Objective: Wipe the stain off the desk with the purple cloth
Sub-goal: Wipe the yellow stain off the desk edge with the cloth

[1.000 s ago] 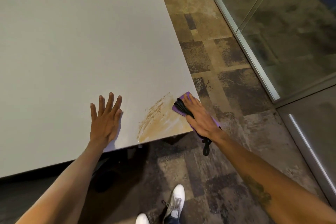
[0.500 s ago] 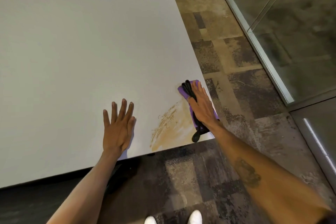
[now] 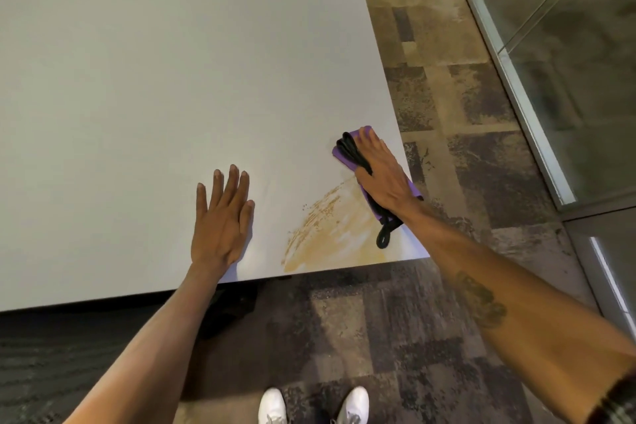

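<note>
A brownish-yellow stain (image 3: 335, 234) smears the near right corner of the white desk (image 3: 155, 79). My right hand (image 3: 382, 175) presses flat on the purple cloth (image 3: 340, 153), which lies along the desk's right edge just beyond the stain. A black strap (image 3: 385, 234) runs over the cloth under my fingers and trails onto the stain. My left hand (image 3: 222, 217) rests flat on the desk, fingers spread, left of the stain and holding nothing.
The desk's right and near edges drop to patterned brown carpet (image 3: 464, 113). A glass partition with a metal base rail (image 3: 523, 89) stands at the right. My white shoes (image 3: 313, 404) show at the bottom.
My right hand has slid the cloth away from me along the right edge, from the near corner to beyond the stain. The left hand has stayed flat in place.
</note>
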